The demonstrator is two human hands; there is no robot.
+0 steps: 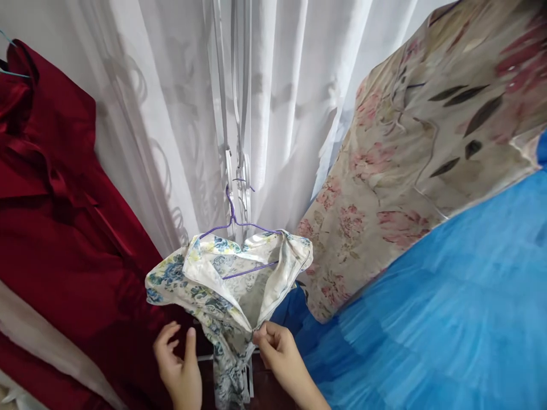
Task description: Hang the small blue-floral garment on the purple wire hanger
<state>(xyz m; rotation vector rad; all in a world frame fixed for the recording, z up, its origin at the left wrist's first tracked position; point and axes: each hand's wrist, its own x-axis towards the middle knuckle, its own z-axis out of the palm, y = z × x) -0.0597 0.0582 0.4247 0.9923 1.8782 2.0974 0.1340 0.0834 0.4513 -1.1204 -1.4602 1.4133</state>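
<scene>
A white garment with a blue and yellow flower print (213,285) hangs on a purple wire hanger (233,219) in front of a sheer white curtain. My right hand (277,347) pinches the garment's front edge just below the open neckline, fingers closed on the cloth. My left hand (179,364) is just left of the garment's lower part, fingers loosely curled and apart, holding nothing that I can see.
A dark red satin garment (55,216) hangs at the left on a light blue hanger. A beige floral dress (427,159) and a bright blue tulle skirt (448,319) fill the right side. The white curtain (171,102) covers the back.
</scene>
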